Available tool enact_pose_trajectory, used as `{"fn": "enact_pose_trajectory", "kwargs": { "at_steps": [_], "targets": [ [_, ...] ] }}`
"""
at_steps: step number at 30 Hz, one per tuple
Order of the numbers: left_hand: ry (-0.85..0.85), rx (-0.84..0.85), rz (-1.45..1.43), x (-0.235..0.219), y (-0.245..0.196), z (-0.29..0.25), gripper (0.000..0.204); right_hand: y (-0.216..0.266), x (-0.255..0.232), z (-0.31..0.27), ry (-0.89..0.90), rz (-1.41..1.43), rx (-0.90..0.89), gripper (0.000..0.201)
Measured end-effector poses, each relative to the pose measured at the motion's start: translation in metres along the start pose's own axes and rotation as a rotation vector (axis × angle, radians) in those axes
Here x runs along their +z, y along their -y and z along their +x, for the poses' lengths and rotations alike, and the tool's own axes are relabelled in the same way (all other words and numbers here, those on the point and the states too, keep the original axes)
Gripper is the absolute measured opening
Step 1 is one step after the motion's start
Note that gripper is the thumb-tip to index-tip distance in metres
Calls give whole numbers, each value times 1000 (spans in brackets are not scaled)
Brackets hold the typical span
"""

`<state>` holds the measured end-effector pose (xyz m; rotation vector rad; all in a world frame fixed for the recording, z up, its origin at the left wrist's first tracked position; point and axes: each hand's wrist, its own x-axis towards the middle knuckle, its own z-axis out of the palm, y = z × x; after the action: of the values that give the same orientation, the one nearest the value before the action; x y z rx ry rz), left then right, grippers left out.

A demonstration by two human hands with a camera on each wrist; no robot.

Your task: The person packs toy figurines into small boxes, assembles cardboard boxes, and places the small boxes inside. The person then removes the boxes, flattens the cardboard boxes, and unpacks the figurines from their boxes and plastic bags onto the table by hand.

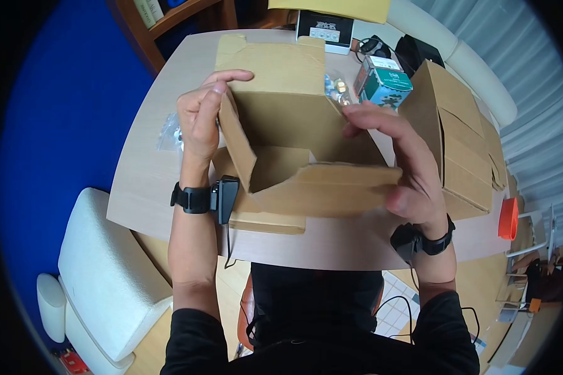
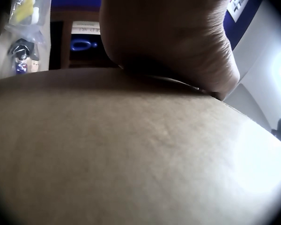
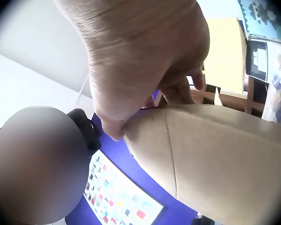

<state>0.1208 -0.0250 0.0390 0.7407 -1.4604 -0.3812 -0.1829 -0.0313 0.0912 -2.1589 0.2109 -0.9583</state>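
Observation:
An open-topped cardboard box (image 1: 344, 190) sits before me on the table, its far flap standing out towards the back. My left hand (image 1: 201, 115) grips the left flap, thumb over its upper edge and index finger pointing across. In the left wrist view, the box's side (image 2: 145, 150) fills the lower part, below the left hand (image 2: 173, 37). My right hand (image 1: 413, 156) spans the right side, thumb at the near flap's corner and fingertips by the far right corner. The right wrist view shows the right hand (image 3: 145, 61) curled over the box's edge (image 3: 215, 154).
A second cardboard box (image 1: 463, 137) stands at the right, beside a green and white carton (image 1: 385, 84). Small bagged items (image 1: 339, 90) lie behind the open box, and another plastic bag (image 1: 169, 133) is at the left. A tablet-like device (image 1: 325, 31) stands at the back.

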Motion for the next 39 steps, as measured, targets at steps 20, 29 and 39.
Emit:
{"fn": "enact_pose_trajectory", "kwargs": {
  "at_steps": [20,29,39],
  "targets": [
    [174,87,176,21,-20,4,28,30,5,0,-106,-557,264,72],
    [196,28,246,26,-26,4,32,15,9,-8,131,-643,204,99],
    [204,139,447,24,-23,4,26,19,2,-7,196,-612,231,98]
  ]
}}
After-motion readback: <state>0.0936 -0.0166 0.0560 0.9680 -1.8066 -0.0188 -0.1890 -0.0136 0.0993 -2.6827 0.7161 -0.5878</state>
